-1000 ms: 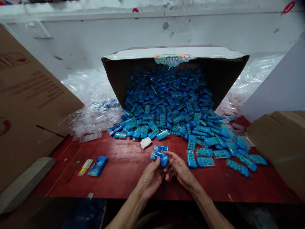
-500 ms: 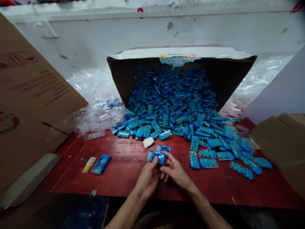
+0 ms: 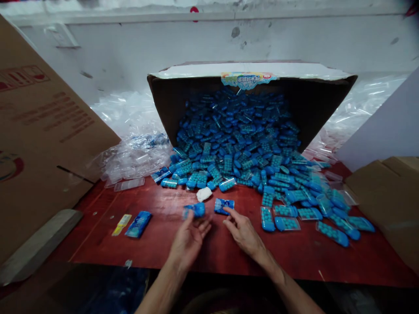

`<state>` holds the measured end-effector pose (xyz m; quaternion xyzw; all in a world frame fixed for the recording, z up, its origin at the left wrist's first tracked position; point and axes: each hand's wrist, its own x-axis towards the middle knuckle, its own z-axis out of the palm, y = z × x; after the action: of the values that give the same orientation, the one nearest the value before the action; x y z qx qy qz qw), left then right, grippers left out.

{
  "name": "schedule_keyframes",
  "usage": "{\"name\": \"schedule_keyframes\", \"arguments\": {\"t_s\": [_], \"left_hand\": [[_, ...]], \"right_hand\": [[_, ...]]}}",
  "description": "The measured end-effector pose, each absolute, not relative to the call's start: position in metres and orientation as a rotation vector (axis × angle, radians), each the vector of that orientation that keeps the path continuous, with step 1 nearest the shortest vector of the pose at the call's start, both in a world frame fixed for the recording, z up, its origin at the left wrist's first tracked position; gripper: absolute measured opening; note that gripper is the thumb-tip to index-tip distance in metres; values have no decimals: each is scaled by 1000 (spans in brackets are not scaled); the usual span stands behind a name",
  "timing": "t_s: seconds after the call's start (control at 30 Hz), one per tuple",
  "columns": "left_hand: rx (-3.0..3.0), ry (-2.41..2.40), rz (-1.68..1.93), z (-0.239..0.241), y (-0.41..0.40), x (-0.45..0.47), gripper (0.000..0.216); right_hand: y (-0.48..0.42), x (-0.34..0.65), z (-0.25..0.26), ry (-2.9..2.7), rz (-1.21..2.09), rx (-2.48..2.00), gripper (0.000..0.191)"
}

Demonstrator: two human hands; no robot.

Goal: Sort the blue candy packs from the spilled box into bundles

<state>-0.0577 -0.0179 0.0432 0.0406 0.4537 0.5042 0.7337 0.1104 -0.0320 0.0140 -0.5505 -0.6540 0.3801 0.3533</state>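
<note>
My left hand (image 3: pixel 189 243) pinches a small blue pack (image 3: pixel 197 209) by the thumb; its other fingers are spread to the right. The pack is smeared by motion, so its print cannot be read. My right hand (image 3: pixel 244 233) is open, thumb and index finger apart. Its index fingertip reaches the lower edge of a second blue printed packet (image 3: pixel 224 204) lying on the red table (image 3: pixel 229 257). Just behind the two packs is a crumpled white lump (image 3: pixel 204 194). Another blue packet (image 3: pixel 139 224) and a yellow-and-white strip (image 3: pixel 121 224) lie at the left.
A tipped carton (image 3: pixel 322 104) spills a heap of blue-capped clear cases (image 3: pixel 242 131) filled with turquoise balls. Clear plastic pieces (image 3: pixel 131 161) pile up at the left beside a big cardboard box (image 3: pixel 49 122). A brown box (image 3: pixel 389 200) stands at the right.
My hands have parted. The left hand has moved left with the blue pack, while the right has let go of it and stays near the packet on the table.
</note>
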Motion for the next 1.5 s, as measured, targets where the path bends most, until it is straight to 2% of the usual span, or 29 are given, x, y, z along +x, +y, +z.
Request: {"name": "schedule_keyframes", "arguments": {"t_s": [0.13, 0.27, 0.37, 0.57, 0.7, 0.8, 0.93, 1.07, 1.13, 1.3, 1.5], "left_hand": [[27, 1036, 1365, 43, -6, -99, 34], [49, 1135, 1175, 33, -11, -92, 11], [162, 1129, 1015, 25, -17, -62, 6], [453, 1175, 988, 15, -10, -25, 23], [548, 1215, 961, 12, -5, -23, 24], [763, 1307, 1059, 15, 2, -28, 23], [1338, 1471, 1246, 14, 23, -42, 29], [2018, 1906, 760, 0, 47, -56, 20], [2235, 1944, 589, -6, 57, -62, 28], [2372, 1836, 580, -9, 65, -69, 35], [2373, 1843, 614, -12, 50, -58, 34]], "right_hand": [[-10, 118, 13, -1934, 463, -1763, 24], [6, 112, 5, -2050, 247, -1907, 17], [7, 110, 0, -2084, 202, -1893, 22], [1, 115, -2, -2127, 142, -1879, 23], [0, 116, -1, -2120, 154, -1878, 22], [-1, 118, 3, -2122, 179, -1878, 19], [4, 113, 13, -2149, 198, -1876, 20], [27, 84, 21, -2210, 223, -1802, 22], [43, 67, 20, -2253, 245, -1763, 20], [70, 57, 12, -2349, 296, -1650, 21], [45, 102, 12, -2327, 294, -1580, 22]]}}
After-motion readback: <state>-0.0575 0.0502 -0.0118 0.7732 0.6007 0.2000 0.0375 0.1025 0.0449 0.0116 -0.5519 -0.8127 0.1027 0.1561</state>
